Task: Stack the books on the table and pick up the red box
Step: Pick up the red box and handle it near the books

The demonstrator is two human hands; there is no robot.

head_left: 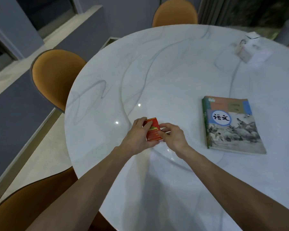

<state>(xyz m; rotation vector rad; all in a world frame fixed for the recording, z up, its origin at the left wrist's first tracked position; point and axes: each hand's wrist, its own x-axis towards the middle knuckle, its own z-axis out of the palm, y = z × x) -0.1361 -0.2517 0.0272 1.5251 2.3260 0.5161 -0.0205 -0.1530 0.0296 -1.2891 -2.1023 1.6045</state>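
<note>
While books (232,125) lie well apart: left hand (138,137), right hand (172,135) pinching red box (153,130).

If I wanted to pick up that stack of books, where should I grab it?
Probably by the long edges. The books lie flat and squared on the table, green spine facing left toward the red box, so a hand sliding under the spine and another under the right edge could lift the stack together.
</note>
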